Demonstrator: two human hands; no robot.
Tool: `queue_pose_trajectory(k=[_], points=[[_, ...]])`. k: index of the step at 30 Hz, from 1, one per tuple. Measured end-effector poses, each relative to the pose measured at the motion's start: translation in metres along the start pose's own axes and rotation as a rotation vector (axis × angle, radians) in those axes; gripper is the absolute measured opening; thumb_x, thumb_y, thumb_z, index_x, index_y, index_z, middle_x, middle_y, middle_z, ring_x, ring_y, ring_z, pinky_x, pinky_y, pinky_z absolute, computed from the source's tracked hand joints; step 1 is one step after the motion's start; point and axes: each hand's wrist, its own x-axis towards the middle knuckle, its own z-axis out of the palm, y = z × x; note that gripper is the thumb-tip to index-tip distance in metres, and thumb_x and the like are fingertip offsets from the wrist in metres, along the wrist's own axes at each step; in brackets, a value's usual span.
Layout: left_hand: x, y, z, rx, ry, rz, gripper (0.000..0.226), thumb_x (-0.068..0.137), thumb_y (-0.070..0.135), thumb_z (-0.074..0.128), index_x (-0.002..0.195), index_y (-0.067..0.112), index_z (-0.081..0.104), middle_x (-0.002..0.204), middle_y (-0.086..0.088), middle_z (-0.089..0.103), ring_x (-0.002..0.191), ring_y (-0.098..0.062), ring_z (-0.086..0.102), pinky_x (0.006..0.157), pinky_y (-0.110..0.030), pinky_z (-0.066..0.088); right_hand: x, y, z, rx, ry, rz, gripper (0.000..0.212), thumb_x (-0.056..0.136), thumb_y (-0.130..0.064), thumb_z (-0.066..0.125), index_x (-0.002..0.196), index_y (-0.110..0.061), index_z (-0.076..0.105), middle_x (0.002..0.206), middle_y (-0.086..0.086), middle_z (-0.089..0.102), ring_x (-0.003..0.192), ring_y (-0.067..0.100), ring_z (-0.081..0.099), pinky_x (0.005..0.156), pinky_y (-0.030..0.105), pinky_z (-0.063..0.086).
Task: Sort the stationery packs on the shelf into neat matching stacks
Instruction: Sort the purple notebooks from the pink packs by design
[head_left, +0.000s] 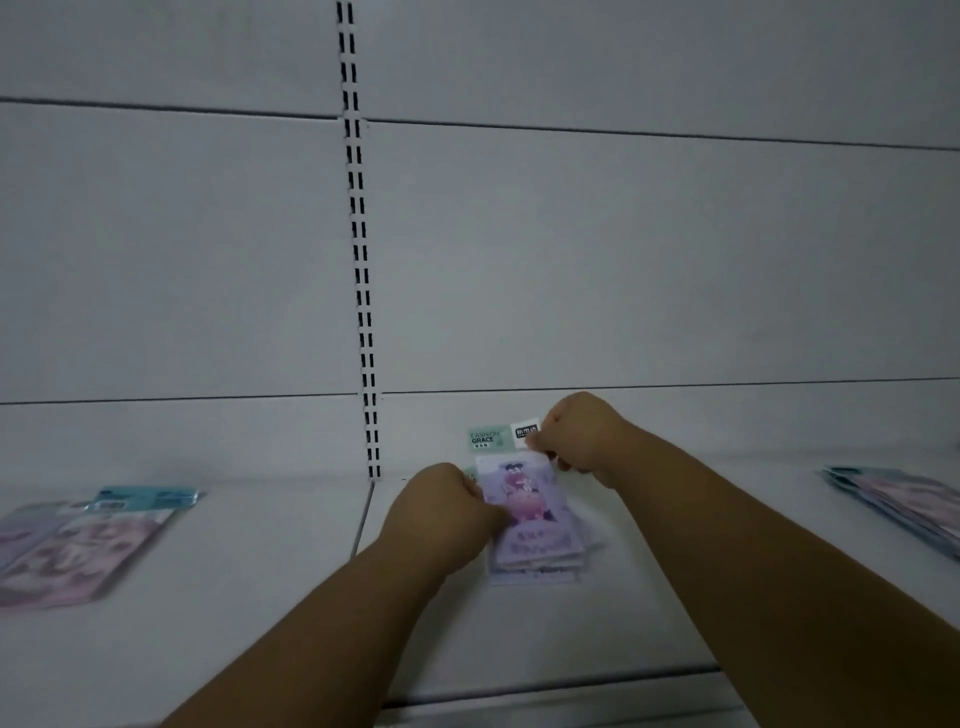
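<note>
A purple stationery pack (524, 506) with a cartoon figure and a green header card lies on top of a small stack of like packs (540, 564) in the middle of the white shelf (260, 571). My left hand (441, 512) grips the pack's left edge. My right hand (582, 441) pinches its top right corner by the header. A second stack of pink and purple packs with blue headers (88, 540) rests at the left. A third stack (904, 501) sits at the far right edge of the view.
The shelf's white back panel (623, 260) rises behind the packs, with a slotted upright (363, 312) running down it just left of my hands. The shelf's front lip (545, 691) runs below my forearms.
</note>
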Motion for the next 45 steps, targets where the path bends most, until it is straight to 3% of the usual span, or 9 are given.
queue_pose_trajectory(k=[7,11,15,20,26,29,34,40,45], points=[[0.012,0.001,0.022,0.216,0.062,-0.030,0.027,0.068,0.038,0.077,0.057,0.022,0.059,0.055,0.008,0.059,0.049,-0.001,0.054,0.039,-0.015,0.032,0.020,0.021,0.012,-0.464,-0.004,-0.159,0.032,0.078,-0.023,0.069,0.060,-0.014,0.045,0.061,-0.001,0.046,0.065,0.020,0.052,0.051,0.024,0.033],[0.010,0.006,0.024,0.326,0.167,-0.019,0.028,0.067,0.046,0.074,0.069,0.023,0.058,0.060,0.011,0.056,0.054,-0.001,0.051,0.042,-0.018,0.029,0.022,0.024,0.017,-0.416,0.062,-0.217,0.026,0.075,-0.021,0.071,0.073,-0.017,0.045,0.075,0.000,0.053,0.071,0.019,0.053,0.057,0.025,0.038],[0.002,-0.006,0.018,0.275,0.264,-0.006,0.027,0.077,0.050,0.068,0.078,0.031,0.049,0.072,0.014,0.054,0.064,-0.001,0.051,0.049,-0.020,0.034,0.011,0.000,0.024,-0.301,0.079,-0.362,0.022,0.079,-0.027,0.067,0.082,-0.019,0.047,0.071,-0.005,0.049,0.070,0.016,0.053,0.050,0.024,0.031],[-0.009,-0.050,-0.025,0.280,0.334,-0.033,0.029,0.082,0.050,0.064,0.101,0.030,0.053,0.092,0.009,0.057,0.072,-0.004,0.052,0.061,-0.022,0.039,-0.016,-0.062,0.052,-0.327,0.142,-0.584,0.023,0.084,-0.034,0.063,0.096,-0.017,0.053,0.090,0.003,0.058,0.076,0.020,0.056,0.065,0.033,0.049],[-0.025,-0.131,-0.114,0.372,0.425,-0.110,0.031,0.084,0.051,0.063,0.105,0.029,0.055,0.097,0.009,0.061,0.081,-0.006,0.056,0.066,-0.022,0.047,-0.047,-0.162,0.114,-0.369,0.182,-0.759,0.029,0.087,-0.037,0.057,0.108,-0.017,0.052,0.101,0.005,0.058,0.086,0.023,0.055,0.069,0.034,0.047],[-0.028,-0.172,-0.164,0.389,0.467,-0.098,0.028,0.086,0.047,0.062,0.105,0.028,0.056,0.099,0.006,0.065,0.084,-0.010,0.060,0.070,-0.025,0.050,-0.064,-0.208,0.152,-0.374,0.190,-0.767,0.034,0.088,-0.040,0.055,0.113,-0.017,0.052,0.105,0.006,0.057,0.091,0.024,0.055,0.073,0.035,0.047],[-0.029,-0.241,-0.244,0.411,0.433,-0.096,0.028,0.086,0.042,0.060,0.109,0.025,0.057,0.107,0.002,0.067,0.086,-0.013,0.059,0.057,-0.020,0.039,-0.090,-0.276,0.215,-0.408,0.190,-0.720,0.035,0.087,-0.041,0.055,0.113,-0.018,0.053,0.108,0.006,0.058,0.093,0.025,0.056,0.074,0.035,0.047],[-0.019,-0.293,-0.298,0.662,0.358,-0.157,0.038,0.087,0.046,0.051,0.107,0.016,0.063,0.106,-0.004,0.065,0.097,-0.021,0.058,0.082,-0.031,0.049,-0.109,-0.324,0.258,-0.461,0.193,-0.638,0.040,0.088,-0.046,0.053,0.116,-0.018,0.052,0.112,0.008,0.057,0.099,0.028,0.056,0.080,0.038,0.047],[-0.008,-0.304,-0.304,0.727,0.247,-0.180,0.036,0.082,0.050,0.053,0.096,0.020,0.066,0.097,0.001,0.069,0.094,-0.020,0.060,0.081,-0.031,0.050,-0.118,-0.334,0.270,-0.508,0.204,-0.556,0.038,0.086,-0.048,0.053,0.112,-0.019,0.052,0.108,0.007,0.057,0.095,0.027,0.056,0.077,0.038,0.047]])
